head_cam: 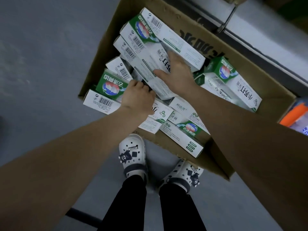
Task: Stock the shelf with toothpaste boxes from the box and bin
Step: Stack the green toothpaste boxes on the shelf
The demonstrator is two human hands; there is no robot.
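Note:
An open cardboard box (106,45) on the floor holds several white-and-green toothpaste boxes lying in a loose pile. My right hand (176,72) lies on top of a long toothpaste box (146,64) near the pile's middle, thumb spread along its side, fingers reaching over its far edge. My left hand (138,97) has its fingers curled down at the near end of the same stack, gripping the box's lower end. More toothpaste boxes (181,135) lie at the carton's near side.
A grey floor surrounds the carton. The base of a metal shelf (250,30) runs along the upper right. A bin (296,117) with orange and blue items shows at the right edge. My feet in white clogs (133,155) stand just before the carton.

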